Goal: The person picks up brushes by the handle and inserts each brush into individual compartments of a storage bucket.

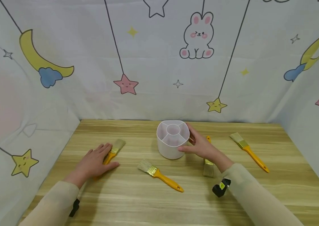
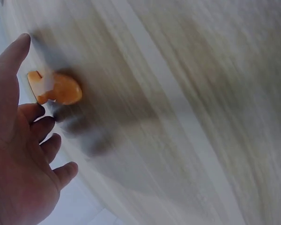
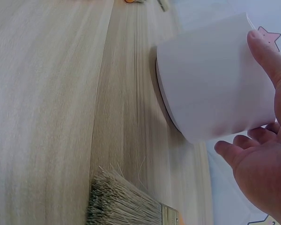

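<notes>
one white cup (image 1: 171,152) stands at twelve o'clock on the wooden table (image 1: 136,207), and the right hand (image 1: 203,146) grasps its side, thumb in front, other fingers behind. at nine o'clock from the cup, the left hand (image 1: 95,161) is spread over the left brush (image 1: 114,150), its grip loose; it is hard to see if the fingers touch the handle. the middle brush (image 1: 160,175) lies at six o'clock from the cup, the half-hidden brush (image 1: 208,163) at four, the far brush (image 1: 245,146) at three.
</notes>
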The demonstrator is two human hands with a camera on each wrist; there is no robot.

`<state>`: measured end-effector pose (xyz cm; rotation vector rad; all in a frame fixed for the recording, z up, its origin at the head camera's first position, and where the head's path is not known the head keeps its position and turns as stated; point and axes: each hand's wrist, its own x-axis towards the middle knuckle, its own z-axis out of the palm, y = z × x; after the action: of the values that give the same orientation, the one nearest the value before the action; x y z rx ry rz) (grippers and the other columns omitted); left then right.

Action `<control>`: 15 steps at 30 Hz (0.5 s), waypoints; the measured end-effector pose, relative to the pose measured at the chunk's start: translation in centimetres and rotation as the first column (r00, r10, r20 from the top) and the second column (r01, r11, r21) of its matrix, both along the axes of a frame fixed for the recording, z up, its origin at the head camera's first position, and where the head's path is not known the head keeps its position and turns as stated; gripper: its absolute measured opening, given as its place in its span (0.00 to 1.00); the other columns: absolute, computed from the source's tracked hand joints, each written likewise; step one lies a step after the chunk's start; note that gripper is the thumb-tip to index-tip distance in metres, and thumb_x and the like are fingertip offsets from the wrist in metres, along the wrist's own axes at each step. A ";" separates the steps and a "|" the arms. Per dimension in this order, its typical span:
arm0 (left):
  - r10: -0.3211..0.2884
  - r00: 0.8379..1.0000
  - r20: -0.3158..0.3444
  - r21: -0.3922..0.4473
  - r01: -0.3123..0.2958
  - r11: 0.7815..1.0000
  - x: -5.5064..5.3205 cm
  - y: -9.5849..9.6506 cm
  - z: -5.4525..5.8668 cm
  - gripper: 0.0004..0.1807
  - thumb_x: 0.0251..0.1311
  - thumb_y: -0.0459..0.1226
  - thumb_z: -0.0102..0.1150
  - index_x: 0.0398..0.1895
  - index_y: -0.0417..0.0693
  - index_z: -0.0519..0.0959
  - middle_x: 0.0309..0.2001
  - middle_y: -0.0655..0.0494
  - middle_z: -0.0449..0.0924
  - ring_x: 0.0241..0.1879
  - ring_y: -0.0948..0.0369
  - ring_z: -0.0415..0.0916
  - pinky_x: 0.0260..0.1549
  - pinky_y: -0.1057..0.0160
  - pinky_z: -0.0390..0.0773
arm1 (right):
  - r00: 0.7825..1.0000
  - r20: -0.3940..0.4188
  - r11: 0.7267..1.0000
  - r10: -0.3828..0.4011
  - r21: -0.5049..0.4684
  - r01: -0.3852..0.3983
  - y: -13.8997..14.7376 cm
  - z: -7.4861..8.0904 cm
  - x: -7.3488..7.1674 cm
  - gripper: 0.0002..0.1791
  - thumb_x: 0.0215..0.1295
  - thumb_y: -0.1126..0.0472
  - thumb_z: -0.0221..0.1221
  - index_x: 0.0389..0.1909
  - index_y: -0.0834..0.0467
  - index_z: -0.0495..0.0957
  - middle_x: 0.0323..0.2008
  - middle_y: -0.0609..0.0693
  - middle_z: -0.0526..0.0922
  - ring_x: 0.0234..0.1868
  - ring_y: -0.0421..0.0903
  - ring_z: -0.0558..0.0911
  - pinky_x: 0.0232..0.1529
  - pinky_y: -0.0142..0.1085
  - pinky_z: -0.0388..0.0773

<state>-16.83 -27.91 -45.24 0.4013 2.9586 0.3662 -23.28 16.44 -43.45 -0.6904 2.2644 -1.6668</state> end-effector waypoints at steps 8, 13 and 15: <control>-0.067 0.997 -0.043 0.011 0.067 0.998 -0.4 -0.4 -0.8 0.48 0.74 0.62 0.59 0.83 0.37 0.62 0.80 0.35 0.61 0.80 0.35 0.56 0.76 0.27 0.55 | 1.000 0.009 1.000 -0.007 -0.003 0.007 -0.1 0.0 0.0 0.57 0.65 0.64 0.75 0.87 0.55 0.49 0.81 0.58 0.62 0.83 0.61 0.58 0.81 0.59 0.56; -0.098 0.993 -0.062 0.018 0.100 0.995 -0.8 -0.6 -1.2 0.46 0.74 0.60 0.60 0.82 0.38 0.63 0.80 0.36 0.62 0.80 0.36 0.57 0.76 0.28 0.56 | 1.000 0.018 1.000 -0.019 0.005 0.019 -0.1 -0.1 -0.1 0.58 0.65 0.65 0.75 0.87 0.54 0.48 0.81 0.56 0.62 0.83 0.60 0.58 0.81 0.58 0.58; -0.104 0.993 -0.062 0.019 0.105 0.994 -0.9 -0.7 -1.3 0.46 0.75 0.60 0.60 0.82 0.38 0.63 0.80 0.36 0.62 0.80 0.36 0.56 0.76 0.28 0.56 | 1.000 0.020 1.000 -0.020 0.007 0.020 -0.1 -0.1 -0.1 0.57 0.65 0.65 0.75 0.87 0.54 0.49 0.81 0.56 0.62 0.83 0.60 0.59 0.81 0.57 0.58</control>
<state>-17.71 -28.62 -46.50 0.5770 2.9788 0.3810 -23.40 16.38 -43.57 -0.6493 2.2695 -1.6668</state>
